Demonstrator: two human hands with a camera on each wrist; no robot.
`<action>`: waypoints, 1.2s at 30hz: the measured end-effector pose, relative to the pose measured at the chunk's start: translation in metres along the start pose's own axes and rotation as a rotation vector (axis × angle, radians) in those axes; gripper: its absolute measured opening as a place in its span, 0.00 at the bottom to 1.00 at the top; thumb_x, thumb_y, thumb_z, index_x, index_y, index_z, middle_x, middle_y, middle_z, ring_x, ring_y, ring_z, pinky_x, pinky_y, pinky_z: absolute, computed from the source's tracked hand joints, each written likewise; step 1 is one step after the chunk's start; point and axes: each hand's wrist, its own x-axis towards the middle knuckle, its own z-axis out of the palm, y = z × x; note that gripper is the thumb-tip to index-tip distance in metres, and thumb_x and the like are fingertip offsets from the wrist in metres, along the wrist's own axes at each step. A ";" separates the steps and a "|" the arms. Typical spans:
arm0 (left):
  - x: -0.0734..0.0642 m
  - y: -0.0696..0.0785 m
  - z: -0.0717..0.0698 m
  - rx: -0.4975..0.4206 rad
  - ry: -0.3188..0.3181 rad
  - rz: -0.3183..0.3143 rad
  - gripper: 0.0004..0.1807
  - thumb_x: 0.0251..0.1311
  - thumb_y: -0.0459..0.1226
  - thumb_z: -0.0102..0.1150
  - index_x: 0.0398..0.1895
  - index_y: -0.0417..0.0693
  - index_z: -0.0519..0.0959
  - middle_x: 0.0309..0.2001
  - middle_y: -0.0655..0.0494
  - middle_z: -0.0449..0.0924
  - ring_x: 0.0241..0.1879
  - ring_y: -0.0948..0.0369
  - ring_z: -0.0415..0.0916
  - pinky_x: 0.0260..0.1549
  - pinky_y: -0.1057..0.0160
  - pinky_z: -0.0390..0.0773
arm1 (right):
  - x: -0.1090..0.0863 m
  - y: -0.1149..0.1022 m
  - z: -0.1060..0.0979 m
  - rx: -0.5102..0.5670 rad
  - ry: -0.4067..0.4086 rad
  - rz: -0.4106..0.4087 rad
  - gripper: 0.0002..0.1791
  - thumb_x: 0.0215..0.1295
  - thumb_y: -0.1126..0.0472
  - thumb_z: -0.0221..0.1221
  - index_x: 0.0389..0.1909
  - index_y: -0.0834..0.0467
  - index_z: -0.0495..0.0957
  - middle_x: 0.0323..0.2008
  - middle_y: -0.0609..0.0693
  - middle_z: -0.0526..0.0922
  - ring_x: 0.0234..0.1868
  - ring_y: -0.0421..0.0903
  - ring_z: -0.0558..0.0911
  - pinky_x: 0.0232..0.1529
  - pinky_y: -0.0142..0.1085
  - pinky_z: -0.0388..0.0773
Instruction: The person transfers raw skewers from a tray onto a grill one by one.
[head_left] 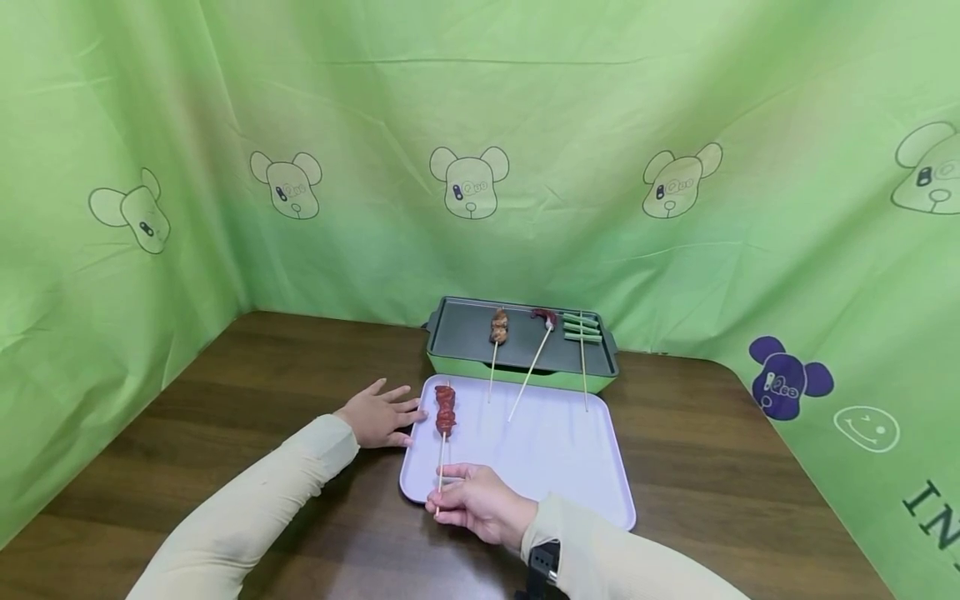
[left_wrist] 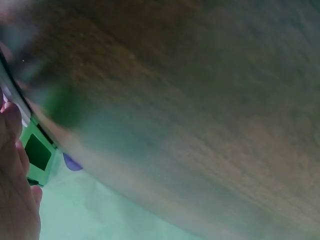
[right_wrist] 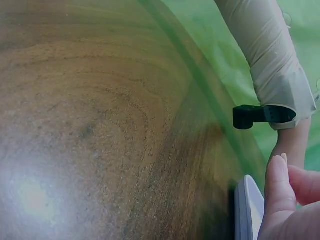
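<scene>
In the head view, my right hand (head_left: 483,502) pinches the wooden stick of a red meat skewer (head_left: 446,410) near its lower end. The skewer lies along the left side of a pale lilac tray (head_left: 555,467); whether it touches the tray I cannot tell. My left hand (head_left: 381,415) is spread at the tray's left edge, fingers straight, fingertips at the rim. In the left wrist view that hand (left_wrist: 17,195) shows only in part. The right wrist view has the right thumb and a finger (right_wrist: 305,187) close together; the stick is hidden there.
Behind the tray stands a green grill (head_left: 468,367) with a dark plate. On it lie a brown meat skewer (head_left: 498,327), a dark red skewer (head_left: 545,317) and a green vegetable skewer (head_left: 582,337), sticks reaching over the tray. A green curtain (head_left: 562,250) surrounds the wooden table (head_left: 697,467).
</scene>
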 end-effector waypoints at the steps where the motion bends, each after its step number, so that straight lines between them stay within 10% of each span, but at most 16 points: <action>1: 0.000 0.000 0.000 -0.001 0.003 0.001 0.32 0.67 0.59 0.40 0.71 0.60 0.65 0.71 0.60 0.60 0.72 0.54 0.50 0.66 0.44 0.50 | 0.000 0.000 0.000 0.000 -0.005 0.000 0.27 0.60 0.81 0.51 0.60 0.78 0.56 0.25 0.50 0.80 0.26 0.39 0.81 0.31 0.28 0.80; 36: -0.005 -0.002 -0.001 -0.042 0.063 0.038 0.30 0.68 0.56 0.44 0.68 0.55 0.69 0.68 0.55 0.65 0.71 0.50 0.54 0.65 0.42 0.53 | -0.033 -0.003 -0.005 -0.165 -0.064 0.001 0.25 0.56 0.83 0.51 0.56 0.69 0.62 0.22 0.50 0.78 0.23 0.41 0.80 0.26 0.31 0.80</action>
